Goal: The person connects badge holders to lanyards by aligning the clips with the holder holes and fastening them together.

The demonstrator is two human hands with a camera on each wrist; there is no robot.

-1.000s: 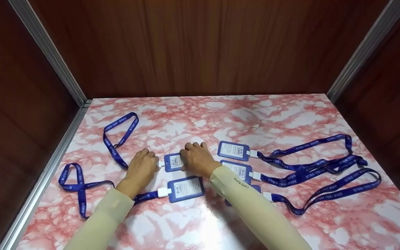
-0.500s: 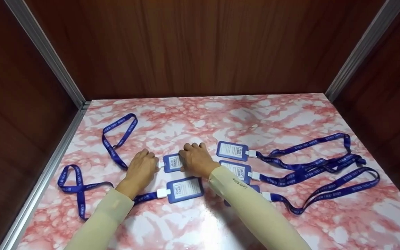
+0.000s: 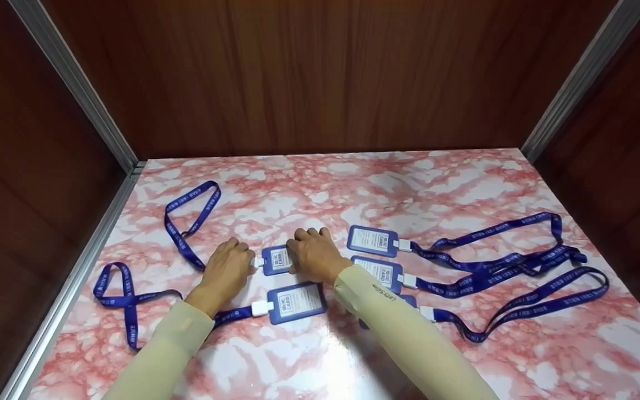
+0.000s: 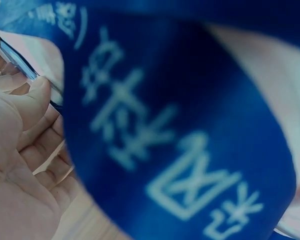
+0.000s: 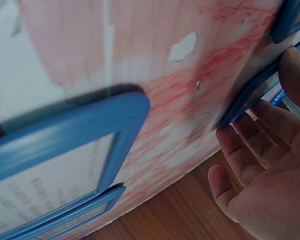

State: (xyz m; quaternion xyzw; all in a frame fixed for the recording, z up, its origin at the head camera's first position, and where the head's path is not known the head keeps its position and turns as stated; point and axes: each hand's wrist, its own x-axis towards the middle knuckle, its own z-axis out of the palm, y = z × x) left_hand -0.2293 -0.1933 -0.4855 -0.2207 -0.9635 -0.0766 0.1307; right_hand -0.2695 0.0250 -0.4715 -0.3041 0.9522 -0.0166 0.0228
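Note:
In the head view my right hand [image 3: 315, 255] grips a blue ID badge holder [image 3: 276, 260] by its right end, covering that part. The right wrist view shows thumb and fingers on opposite edges of this badge holder [image 5: 255, 90]. At its left, my left hand [image 3: 225, 269] pinches the lanyard beside the white clip [image 3: 257, 262]; the exact grip is partly hidden. Its blue lanyard [image 3: 184, 239] loops away behind the hand. A second badge holder [image 3: 296, 303] lies just nearer, its lanyard [image 3: 125, 300] passing beneath the left wrist. A blurred strap [image 4: 155, 130] fills much of the left wrist view.
On the right lie a far badge holder [image 3: 373, 240], a middle one [image 3: 378, 272] and a near one [image 3: 409, 301] mostly under the right sleeve. Their lanyards [image 3: 481, 278] stretch rightward, partly overlapping. Wooden panels [image 3: 320, 78] enclose the marbled table [image 3: 275, 189] at back and sides.

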